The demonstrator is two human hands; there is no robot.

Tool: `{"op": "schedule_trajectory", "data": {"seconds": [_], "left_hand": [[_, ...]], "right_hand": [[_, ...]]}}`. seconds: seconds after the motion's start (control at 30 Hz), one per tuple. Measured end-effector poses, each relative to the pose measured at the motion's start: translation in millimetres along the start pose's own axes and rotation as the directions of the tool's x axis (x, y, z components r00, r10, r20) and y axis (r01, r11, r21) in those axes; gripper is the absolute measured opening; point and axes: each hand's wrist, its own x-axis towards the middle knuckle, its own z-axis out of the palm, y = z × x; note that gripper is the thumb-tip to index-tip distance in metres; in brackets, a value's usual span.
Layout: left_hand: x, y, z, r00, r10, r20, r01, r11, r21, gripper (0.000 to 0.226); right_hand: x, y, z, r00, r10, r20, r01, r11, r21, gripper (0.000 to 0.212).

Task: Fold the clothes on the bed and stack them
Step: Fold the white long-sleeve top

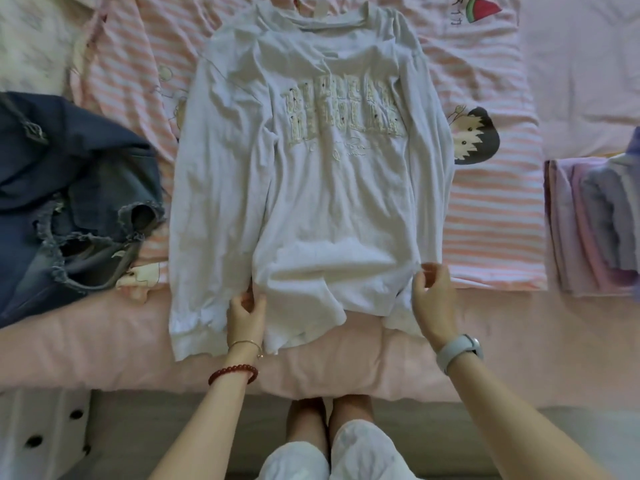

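A white sweatshirt (311, 188) lies flat and face up in the middle of the bed (104, 348). Its neck points away from the person and its bottom hem hangs a little over the near edge of the bed. There is bare pink bed on both sides of the hem, and striped sheet (495, 209) shows to the right of the shirt.

The left hand (246, 315) pinches the hem near the left bottom corner of the body, right beside the left sleeve. The right hand (433, 299) pinches the hem at the right bottom corner, by the right sleeve. Both hands have their fingers curled on the cloth.

The shirt is wrinkled. It has big puffy letters across the chest, too blurry to read. Both long sleeves lie straight down along its sides.

Some blue denim clothes (69, 202) sit in a heap to the left, very near the left sleeve. A stack of folded purple clothes (595, 223) sits well apart on the right.
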Motion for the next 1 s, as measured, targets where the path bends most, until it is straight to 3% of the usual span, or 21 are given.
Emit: {"op": "schedule_trajectory", "data": {"seconds": [0.03,0.1,0.13,0.2,0.3,0.4,0.47,0.53,0.6,0.7,0.77,0.87,0.93,1.0], "left_hand": [[-5,-4,3,1.000,0.001,0.022,-0.003,0.997,0.081,0.057],[-12,-8,12,0.999,0.032,0.007,-0.033,0.993,0.110,0.046],[-14,-8,16,0.999,0.033,-0.003,-0.033,0.995,0.091,0.037],[-16,-8,21,1.000,0.015,0.013,-0.015,1.000,0.011,0.017],[-24,-5,16,0.997,0.062,0.041,-0.060,0.997,-0.046,0.010],[-24,-14,-5,0.992,0.118,0.049,-0.106,0.975,-0.197,0.025],[-24,-20,-21,0.993,0.109,0.039,-0.095,0.962,-0.258,0.018],[-24,-24,-36,0.990,0.143,-0.008,-0.141,0.969,-0.204,0.008],[-27,-23,-45,0.983,0.181,-0.009,-0.180,0.970,-0.160,0.019],[-33,-18,-46,0.982,0.189,0.022,-0.184,0.974,-0.136,0.032],[-35,-17,-43,0.985,0.172,0.003,-0.170,0.977,-0.132,0.032],[-35,-24,-42,0.987,0.141,-0.075,-0.149,0.982,-0.114,0.035],[-33,-33,-46,0.986,0.102,-0.130,-0.113,0.991,-0.076,0.035],[-29,-42,-53,0.976,0.063,-0.208,-0.078,0.995,-0.064,0.030]], "right_hand": [[-7,5,8,0.995,0.038,0.087,-0.035,0.998,-0.045,0.013],[-23,14,24,0.941,0.204,0.271,-0.207,0.978,-0.018,0.023],[-30,18,31,0.883,0.321,0.343,-0.364,0.929,0.066,0.024],[-37,25,42,0.743,0.476,0.470,-0.634,0.727,0.266,0.018],[-31,30,51,0.694,0.489,0.528,-0.719,0.503,0.480,0.032],[-18,19,52,0.747,0.489,0.451,-0.656,0.428,0.622,0.027],[-10,8,46,0.797,0.498,0.342,-0.578,0.462,0.673,0.021],[-5,-1,33,0.843,0.499,0.199,-0.486,0.549,0.680,0.015],[-3,-7,17,0.885,0.461,0.063,-0.402,0.690,0.602,0.020],[-11,-8,-4,0.907,0.408,-0.105,-0.264,0.745,0.613,0.024],[-20,-6,-12,0.911,0.348,-0.223,-0.192,0.834,0.517,0.027],[-29,7,-21,0.939,0.198,-0.281,-0.127,0.960,0.251,0.027],[-30,17,-25,0.948,0.192,-0.254,-0.166,0.979,0.122,0.022],[-27,25,-25,0.949,0.224,-0.223,-0.206,0.973,0.101,0.022]]}}
